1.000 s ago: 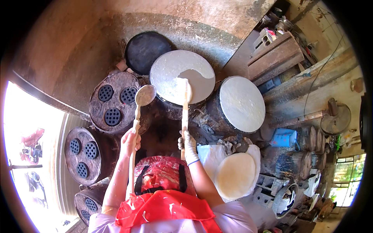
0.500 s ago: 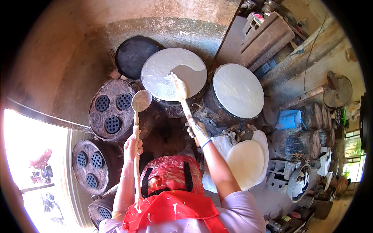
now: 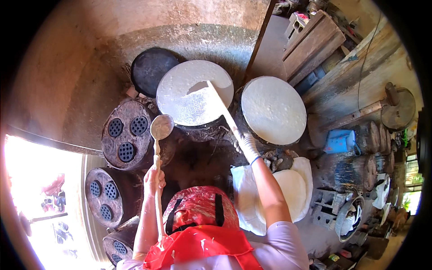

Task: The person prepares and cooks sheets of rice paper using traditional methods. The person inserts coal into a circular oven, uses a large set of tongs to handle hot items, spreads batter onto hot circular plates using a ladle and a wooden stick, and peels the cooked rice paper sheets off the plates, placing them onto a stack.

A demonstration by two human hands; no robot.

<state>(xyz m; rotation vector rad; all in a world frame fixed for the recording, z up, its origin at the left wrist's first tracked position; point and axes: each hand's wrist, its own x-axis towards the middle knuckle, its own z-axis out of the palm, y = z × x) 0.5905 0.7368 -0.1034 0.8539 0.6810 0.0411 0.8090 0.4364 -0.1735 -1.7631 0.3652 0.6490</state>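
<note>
My left hand [image 3: 154, 179] is closed round the long handle of a ladle [image 3: 162, 128], whose batter-coated round bowl hangs in front of the middle griddle. A cotton glove covers much of my right hand [image 3: 245, 146], which grips a long wooden batter spreader [image 3: 220, 104]. Its far end rests on a round griddle spread with white batter [image 3: 191, 111]. A dark grey patch [image 3: 197, 87] of the griddle shows through beside the spreader's tip. To the right, a second round griddle [image 3: 273, 110] is covered with a pale layer.
Pale round sheets [image 3: 292, 186] lie on white plastic [image 3: 242, 180] right of my lap. A dark round lid [image 3: 154, 72] leans at the back wall. Drums holding perforated briquettes [image 3: 127, 152] stand at left. A blue container [image 3: 339, 141] and concrete blocks [image 3: 325, 209] are at right.
My right hand has swung right with the spreader, whose blade now shows edge-on. White batter covers more of the griddle's right side, and the bare patch is smaller. The ladle stays beside the griddle.
</note>
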